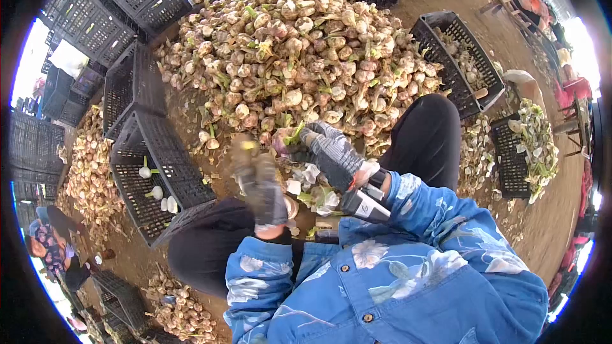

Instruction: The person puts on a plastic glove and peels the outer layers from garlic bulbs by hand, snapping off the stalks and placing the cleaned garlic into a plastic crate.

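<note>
My left hand (260, 181), in a grey glove, is smeared by motion over my lap. A blurred yellowish patch shows at its fingertips, and I cannot make out whether it holds anything. My right hand (331, 153), also gloved, has its fingers closed at the green stem of a purplish garlic bulb (280, 141). This bulb is at the near edge of a large heap of garlic (299, 44). White garlic peelings (322, 197) lie between my legs, below both hands.
A black crate (159, 178) on the left holds a few white bulbs. Another crate (459, 64) with garlic stands at the right of the heap. Stacked crates (95, 13) rise at the upper left. A person (54, 242) sits at the far left beside more garlic (92, 178).
</note>
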Demonstrator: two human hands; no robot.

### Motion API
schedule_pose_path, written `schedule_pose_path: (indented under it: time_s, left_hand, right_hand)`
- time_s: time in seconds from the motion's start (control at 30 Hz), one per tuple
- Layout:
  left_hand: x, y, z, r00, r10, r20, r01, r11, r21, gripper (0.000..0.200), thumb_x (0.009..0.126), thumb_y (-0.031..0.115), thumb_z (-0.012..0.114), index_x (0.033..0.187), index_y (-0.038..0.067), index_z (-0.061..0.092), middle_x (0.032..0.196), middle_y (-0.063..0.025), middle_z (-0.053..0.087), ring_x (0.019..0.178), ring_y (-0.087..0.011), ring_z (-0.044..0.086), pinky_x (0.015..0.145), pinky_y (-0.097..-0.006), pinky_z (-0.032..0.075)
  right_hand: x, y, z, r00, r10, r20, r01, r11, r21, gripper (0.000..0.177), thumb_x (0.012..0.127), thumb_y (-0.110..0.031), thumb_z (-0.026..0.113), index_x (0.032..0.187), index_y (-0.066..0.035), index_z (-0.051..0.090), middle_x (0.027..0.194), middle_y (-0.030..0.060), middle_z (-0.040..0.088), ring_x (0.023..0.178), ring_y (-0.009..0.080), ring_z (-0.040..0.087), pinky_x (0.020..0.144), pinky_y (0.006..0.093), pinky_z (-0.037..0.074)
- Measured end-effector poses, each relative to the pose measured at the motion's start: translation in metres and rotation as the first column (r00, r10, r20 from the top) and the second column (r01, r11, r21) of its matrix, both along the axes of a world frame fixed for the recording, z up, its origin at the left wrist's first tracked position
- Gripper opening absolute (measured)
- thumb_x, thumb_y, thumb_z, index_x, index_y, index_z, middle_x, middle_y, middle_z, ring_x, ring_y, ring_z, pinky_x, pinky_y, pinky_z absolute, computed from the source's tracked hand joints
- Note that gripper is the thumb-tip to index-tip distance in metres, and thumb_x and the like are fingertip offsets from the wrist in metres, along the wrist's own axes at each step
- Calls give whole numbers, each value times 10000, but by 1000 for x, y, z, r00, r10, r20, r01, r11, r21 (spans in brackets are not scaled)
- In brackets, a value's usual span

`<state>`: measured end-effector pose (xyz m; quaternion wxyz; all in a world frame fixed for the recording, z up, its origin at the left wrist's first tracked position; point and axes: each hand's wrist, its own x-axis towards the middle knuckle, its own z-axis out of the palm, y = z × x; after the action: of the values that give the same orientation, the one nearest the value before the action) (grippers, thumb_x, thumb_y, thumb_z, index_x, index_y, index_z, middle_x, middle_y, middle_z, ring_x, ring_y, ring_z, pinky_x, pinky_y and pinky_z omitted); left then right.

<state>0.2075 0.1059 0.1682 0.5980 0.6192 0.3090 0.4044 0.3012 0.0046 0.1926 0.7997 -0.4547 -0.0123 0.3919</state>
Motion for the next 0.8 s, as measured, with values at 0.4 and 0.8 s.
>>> schedule_pose_path:
  time_s: [0.4,0.8]
  left_hand:
    - [16,6,-3,963,-92,251,236,735,-635,328,920,296,445,1042,17,564,944,-107,592,785,-183,577,702,-291,499]
    - [9,44,1,922,180,344,158,636,-755,245,893,267,463,945,50,563,762,-50,553,675,-167,528,716,-310,498]
  right_hand:
    - [-17,-4,-17,906,70,416,-72,997,-12,204,876,-138,455,950,34,535,858,118,591,799,189,578,749,313,494]
    - [33,-44,5,614,642,459,-412,757,-508,318,873,-231,495,1103,-13,514,1080,157,566,938,271,588,802,339,489]
